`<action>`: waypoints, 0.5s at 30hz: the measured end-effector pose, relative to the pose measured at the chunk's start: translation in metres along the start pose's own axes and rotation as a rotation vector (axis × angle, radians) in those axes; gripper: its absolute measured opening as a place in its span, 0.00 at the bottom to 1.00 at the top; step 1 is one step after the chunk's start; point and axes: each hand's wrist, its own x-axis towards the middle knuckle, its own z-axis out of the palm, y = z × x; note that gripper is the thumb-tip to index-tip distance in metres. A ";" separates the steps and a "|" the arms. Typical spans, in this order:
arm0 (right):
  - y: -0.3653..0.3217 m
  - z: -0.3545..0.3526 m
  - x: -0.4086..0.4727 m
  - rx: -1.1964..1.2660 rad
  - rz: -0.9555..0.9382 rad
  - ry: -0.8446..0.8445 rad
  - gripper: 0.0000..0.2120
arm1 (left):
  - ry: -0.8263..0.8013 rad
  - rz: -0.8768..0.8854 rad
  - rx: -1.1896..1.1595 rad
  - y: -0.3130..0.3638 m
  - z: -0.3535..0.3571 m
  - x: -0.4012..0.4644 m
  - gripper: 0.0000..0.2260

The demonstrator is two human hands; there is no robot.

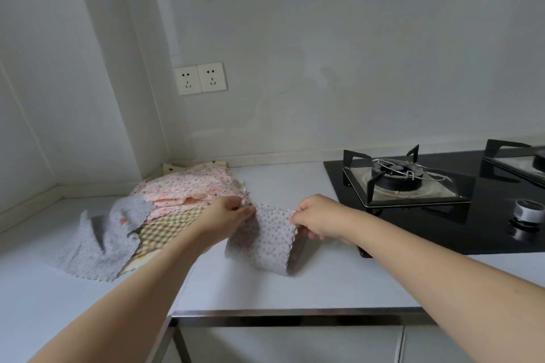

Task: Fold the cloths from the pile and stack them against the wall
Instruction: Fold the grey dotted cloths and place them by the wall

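A pale lilac dotted cloth (269, 240) hangs doubled over between my two hands, just above the white counter (295, 283). My left hand (228, 215) pinches its upper left corner. My right hand (317, 219) pinches the upper right edge, with the lower fingers curled under the fold. To the left lies the pile of cloths (188, 191), pink flowered ones on top, a green checked one (165, 230) below, and a crumpled grey dotted cloth (100, 242) at the front. The pile reaches back to the wall corner.
A black gas hob (442, 194) with burner grates takes up the right of the counter, a silver knob (528, 211) at its front. Two wall sockets (200, 78) sit above the pile. The counter's front edge (295, 311) runs below my arms.
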 end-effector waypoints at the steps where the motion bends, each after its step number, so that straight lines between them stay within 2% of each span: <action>1: 0.004 -0.002 0.009 -0.023 0.027 0.003 0.06 | 0.014 0.004 0.081 -0.001 0.010 0.011 0.16; 4: 0.015 -0.002 0.031 -0.114 0.100 -0.002 0.06 | 0.042 0.051 0.292 -0.009 0.034 0.034 0.17; 8: 0.029 0.001 0.047 -0.106 0.217 -0.078 0.07 | 0.065 0.089 0.413 -0.022 0.053 0.046 0.16; 15: 0.028 0.001 0.052 -0.074 0.243 -0.080 0.09 | 0.142 0.067 0.605 -0.027 0.069 0.045 0.14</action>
